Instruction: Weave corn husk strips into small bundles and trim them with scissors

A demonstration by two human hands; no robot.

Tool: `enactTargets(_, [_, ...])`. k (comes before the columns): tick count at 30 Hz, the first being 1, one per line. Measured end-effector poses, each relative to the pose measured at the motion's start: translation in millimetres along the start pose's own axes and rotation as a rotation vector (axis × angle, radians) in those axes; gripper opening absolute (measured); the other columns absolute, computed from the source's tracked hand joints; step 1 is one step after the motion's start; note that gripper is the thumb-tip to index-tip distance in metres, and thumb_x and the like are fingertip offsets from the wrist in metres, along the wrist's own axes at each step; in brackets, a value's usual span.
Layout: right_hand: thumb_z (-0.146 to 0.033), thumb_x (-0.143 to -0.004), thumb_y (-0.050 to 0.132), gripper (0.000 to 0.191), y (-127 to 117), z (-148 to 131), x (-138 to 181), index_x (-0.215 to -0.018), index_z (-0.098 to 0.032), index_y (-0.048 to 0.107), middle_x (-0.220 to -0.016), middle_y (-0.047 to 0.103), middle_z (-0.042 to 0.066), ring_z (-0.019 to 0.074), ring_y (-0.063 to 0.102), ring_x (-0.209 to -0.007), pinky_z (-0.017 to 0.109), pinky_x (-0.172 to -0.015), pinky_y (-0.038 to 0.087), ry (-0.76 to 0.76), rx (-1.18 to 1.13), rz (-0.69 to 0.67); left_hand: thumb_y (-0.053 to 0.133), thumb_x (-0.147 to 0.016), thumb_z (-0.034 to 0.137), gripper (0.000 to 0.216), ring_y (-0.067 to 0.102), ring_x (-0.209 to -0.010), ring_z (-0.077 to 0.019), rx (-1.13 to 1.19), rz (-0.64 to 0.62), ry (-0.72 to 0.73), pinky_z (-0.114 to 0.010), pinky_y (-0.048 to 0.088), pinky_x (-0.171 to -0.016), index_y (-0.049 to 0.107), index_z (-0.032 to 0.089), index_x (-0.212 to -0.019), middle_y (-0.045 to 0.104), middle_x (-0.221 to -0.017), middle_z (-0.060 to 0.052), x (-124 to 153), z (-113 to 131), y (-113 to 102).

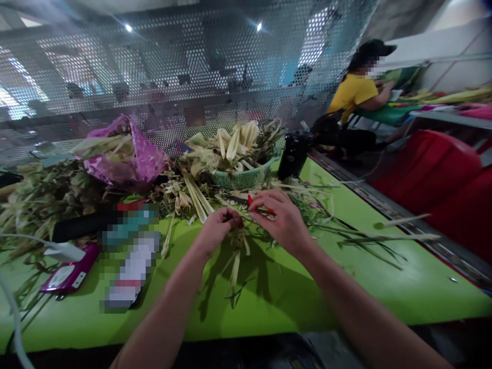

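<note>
My left hand (pixel 222 229) is closed in a pinch above the middle of the table. From its fingertips hangs a small bunch of pale, folded leaf strips (pixel 238 238), with loose ends trailing down. Close beside it on the right, my right hand (pixel 280 218) has thumb and forefinger pressed together; what they pinch is too small to make out. Behind and between those fingers shows a tool with red handles (pixel 271 211) and a dark blade, probably scissors. Whether the right hand touches this tool, I cannot tell.
A green basket (pixel 246 178) of dry leaves stands behind my hands, beside a black container (pixel 294 156). Leftward are a pink plastic bag (pixel 148 159), heaped leaves (pixel 46 205), phones and a purple power bank (pixel 71 271). Cut stalks (pixel 395 237) lie right. A person in yellow (pixel 351 92) sits beyond.
</note>
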State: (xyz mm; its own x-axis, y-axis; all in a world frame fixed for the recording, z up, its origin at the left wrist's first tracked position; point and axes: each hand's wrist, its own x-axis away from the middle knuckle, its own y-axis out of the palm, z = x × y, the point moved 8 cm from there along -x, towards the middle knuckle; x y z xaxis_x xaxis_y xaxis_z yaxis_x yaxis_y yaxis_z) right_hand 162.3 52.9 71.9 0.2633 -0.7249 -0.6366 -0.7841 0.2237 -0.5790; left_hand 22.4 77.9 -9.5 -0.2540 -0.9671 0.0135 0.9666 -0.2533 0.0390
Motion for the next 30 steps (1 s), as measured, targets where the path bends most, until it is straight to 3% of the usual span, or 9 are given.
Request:
enactTargets(5, [-0.019, -0.078, 0.065, 0.005, 13.9, -5.6, 6.7, -0.081, -0.022, 0.068, -0.093, 0.063, 0.006, 0.0228, 0.056, -0.093, 0.037, -0.082, 0.042, -0.044, 0.042, -0.106, 0.07, -0.068, 0.029, 0.02, 0.053, -0.063, -0.0099, 0.043, 0.011, 0.017, -0.023, 0.039, -0.063, 0.059, 0.014, -0.075, 0.061, -0.067, 0.0, -0.4, -1.3, -2.3])
enactTargets(22, [-0.009, -0.074, 0.057, 0.01, 28.8, -6.1, 8.5, -0.072, -0.018, 0.058, -0.086, 0.061, 0.006, 0.0202, 0.054, -0.085, 0.032, -0.077, 0.042, 0.006, 0.042, -0.177, 0.068, -0.061, 0.018, 0.014, 0.05, -0.063, -0.009, 0.002, 0.074, 0.018, -0.022, 0.038, -0.063, 0.06, 0.014, -0.071, 0.057, -0.066, 0.003, 0.8, 1.1, -5.4])
enactTargets(27, [-0.017, -0.077, 0.057, 0.002, 33.8, 13.5, 12.8, -0.075, -0.018, 0.057, -0.076, 0.059, 0.002, 0.0159, 0.054, -0.072, 0.027, -0.065, 0.041, 0.203, -0.131, -0.227, 0.065, -0.059, 0.012, 0.012, 0.051, -0.064, -0.0085, -0.041, 0.111, 0.067, -0.022, 0.04, -0.065, 0.06, 0.015, -0.07, 0.058, -0.067, 0.003, 3.4, 7.6, -5.3])
enactTargets(30, [-0.021, -0.08, 0.055, 0.007, 37.3, 26.2, 15.3, -0.086, -0.019, 0.058, -0.078, 0.062, 0.001, 0.0148, 0.056, -0.07, 0.025, -0.064, 0.042, 0.308, -0.257, -0.207, 0.061, -0.06, 0.01, 0.012, 0.051, -0.064, -0.0087, -0.13, 0.105, 0.117, -0.022, 0.04, -0.065, 0.06, 0.015, -0.071, 0.059, -0.068, 0.003, 2.9, 10.1, -3.9])
